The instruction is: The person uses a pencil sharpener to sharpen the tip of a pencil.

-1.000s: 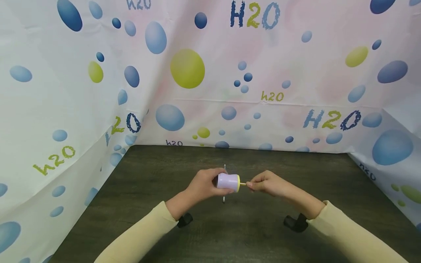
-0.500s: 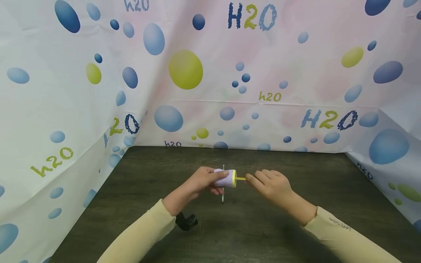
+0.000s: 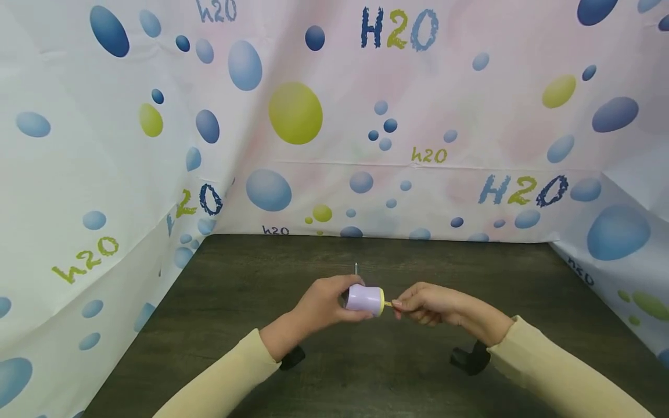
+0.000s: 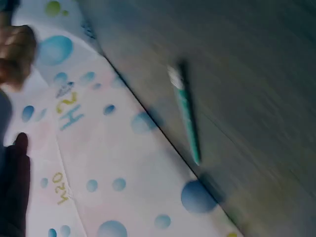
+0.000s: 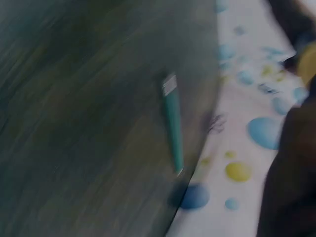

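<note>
My left hand grips a lavender cylinder with a yellow rim, held on its side above the table. From the rimmed end sticks a thin yellow rod, its other end pinched between the thumb and fingers of my right hand. How far the rod reaches inside is hidden. In the right wrist view the yellow rim shows at the edge, dark and blurred. Below the hands a slim teal stick with a silvery end lies on the table, partly covered in the head view.
The dark wood-grain table ends at a white sheet printed with blue and green dots and H2O lettering. This sheet rises at the back and both sides. Black wrist mounts hang under the forearms.
My right hand has turned over and back around the rod, still pinching it. The left hand shifted its grip with the thumb, and both hands with the cylinder sit slightly lower.
</note>
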`<state>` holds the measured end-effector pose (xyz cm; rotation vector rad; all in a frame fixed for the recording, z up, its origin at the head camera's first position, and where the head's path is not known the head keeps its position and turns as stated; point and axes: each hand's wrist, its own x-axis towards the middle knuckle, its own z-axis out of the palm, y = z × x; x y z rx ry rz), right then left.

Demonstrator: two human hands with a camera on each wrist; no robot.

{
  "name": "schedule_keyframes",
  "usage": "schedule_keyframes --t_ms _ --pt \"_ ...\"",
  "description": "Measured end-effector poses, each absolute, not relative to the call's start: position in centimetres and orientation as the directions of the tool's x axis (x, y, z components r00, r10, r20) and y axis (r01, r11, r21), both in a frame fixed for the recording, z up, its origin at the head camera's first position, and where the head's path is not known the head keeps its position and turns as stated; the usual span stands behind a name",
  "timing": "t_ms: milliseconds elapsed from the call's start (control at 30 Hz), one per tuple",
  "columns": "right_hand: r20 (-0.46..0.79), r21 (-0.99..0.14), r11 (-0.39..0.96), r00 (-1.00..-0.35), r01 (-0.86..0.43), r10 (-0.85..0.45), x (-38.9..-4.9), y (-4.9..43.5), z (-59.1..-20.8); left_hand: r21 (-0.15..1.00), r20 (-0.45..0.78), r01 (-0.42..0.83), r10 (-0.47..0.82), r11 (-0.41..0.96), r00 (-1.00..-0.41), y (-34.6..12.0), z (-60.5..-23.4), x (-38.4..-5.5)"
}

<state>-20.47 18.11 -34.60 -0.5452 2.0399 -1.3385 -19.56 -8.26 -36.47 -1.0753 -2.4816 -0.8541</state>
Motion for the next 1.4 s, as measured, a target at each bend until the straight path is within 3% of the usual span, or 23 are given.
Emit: schedule_keyframes --t_ms 67,133,200,233,300,367,433,533,600,667,700,767,833,867,933,1000,1033,1100,1167,1200,1300,1333,1400 --pt "-0.247 -0.914 0.402 -0.714 -0.053 -0.656 -20.5 18.4 -34.7 0.5 0.43 0.679 0.526 0.538 -0.734 -8.1 -36.4 -19.5" --pt "-0.009 -0.819 0.428 -0.737 -0.383 -0.676 -20.2 18.3 -35.0 0.701 0.294 0.509 0.448 0.5 -0.844 -8.0 -36.2 -19.8" --pt "0.333 -0.434 0.505 -0.654 -0.746 -0.68 -19.9 18.0 -35.5 0.869 0.129 0.291 0.384 0.4 -0.914 -8.0 -36.0 -20.2" --pt "0.492 -0.188 0.548 -0.561 -0.815 -0.666 -19.9 17.8 -35.7 0.919 0.048 0.187 0.371 0.347 -0.927 -8.0 -35.9 -20.4" --pt "0.698 0.201 0.612 -0.326 -0.765 -0.637 -19.9 17.6 -36.1 0.968 -0.095 0.002 0.375 0.25 -0.922 -8.0 -35.6 -20.8" --pt "0.763 0.403 0.618 -0.125 -0.675 -0.634 -20.0 17.5 -36.4 0.973 -0.191 -0.118 0.404 0.199 -0.894 -8.1 -35.4 -20.9" --pt "0.771 0.487 0.604 -0.015 -0.631 -0.637 -20.2 17.4 -36.5 0.964 -0.25 -0.184 0.423 0.191 -0.871 -8.1 -35.2 -20.9" --pt "0.774 0.519 0.59 0.047 -0.618 -0.632 -20.4 17.4 -36.7 0.958 -0.269 -0.19 0.431 0.216 -0.861 -7.9 -35.1 -20.6" --pt "0.791 0.475 0.592 0.022 -0.652 -0.611 -20.4 17.3 -36.7 0.956 -0.257 -0.165 0.42 0.244 -0.87 -7.7 -35.1 -20.4" --pt "0.807 0.376 0.605 -0.073 -0.702 -0.586 -20.2 17.2 -36.6 0.957 -0.212 -0.106 0.399 0.27 -0.892 -7.4 -35.2 -20.3" --pt "0.804 0.295 0.613 -0.156 -0.733 -0.574 -20.0 17.2 -36.5 0.956 -0.175 -0.064 0.382 0.287 -0.907 -7.3 -35.3 -20.2" --pt "0.712 0.03 0.61 -0.411 -0.792 -0.569 -19.6 17.1 -36.0 0.932 -0.041 0.096 0.364 0.349 -0.931 -7.3 -35.5 -20.1" --pt "0.455 -0.37 0.563 -0.673 -0.738 -0.583 -19.5 17.3 -35.2 0.846 0.154 0.324 0.387 0.423 -0.909 -7.3 -35.9 -20.0" --pt "0.287 -0.564 0.537 -0.759 -0.627 -0.585 -19.6 17.5 -34.7 0.774 0.251 0.435 0.409 0.46 -0.877 -7.3 -36.1 -20.0" --pt "-0.027 -0.791 0.512 -0.817 -0.335 -0.576 -20.0 18.1 -33.9 0.623 0.401 0.601 0.455 0.501 -0.795 -7.3 -36.4 -20.0" --pt "-0.164 -0.843 0.502 -0.797 -0.193 -0.582 -20.6 18.4 -33.5 0.581 0.435 0.642 0.476 0.5 -0.764 -7.2 -36.5 -20.2" --pt "-0.155 -0.829 0.517 -0.799 -0.214 -0.58 -20.6 18.5 -33.5 0.617 0.407 0.614 0.467 0.492 -0.785 -7.2 -36.5 -20.3" --pt "0.015 -0.722 0.553 -0.81 -0.415 -0.587 -20.3 18.3 -33.8 0.757 0.288 0.474 0.421 0.449 -0.86 -7.2 -36.4 -20.6" --pt "0.319 -0.405 0.595 -0.718 -0.694 -0.619 -20.1 17.8 -34.3 0.897 0.115 0.259 0.376 0.358 -0.919 -7.4 -36.2 -21.0" --pt "0.472 -0.187 0.613 -0.617 -0.768 -0.629 -20.0 17.7 -34.6 0.942 0.028 0.146 0.364 0.303 -0.931 -7.5 -36.1 -21.1" --pt "0.738 0.361 0.621 -0.193 -0.696 -0.647 -20.5 17.4 -35.5 0.976 -0.17 -0.101 0.386 0.193 -0.907 -7.8 -35.9 -21.5" --pt "0.76 0.457 0.607 -0.07 -0.65 -0.647 -20.7 17.3 -35.8 0.97 -0.221 -0.157 0.403 0.185 -0.888 -7.9 -35.9 -21.6" --pt "0.762 0.545 0.586 0.064 -0.6 -0.644 -21.0 17.2 -36.2 0.955 -0.29 -0.225 0.432 0.195 -0.854 -8.1 -35.9 -21.6"
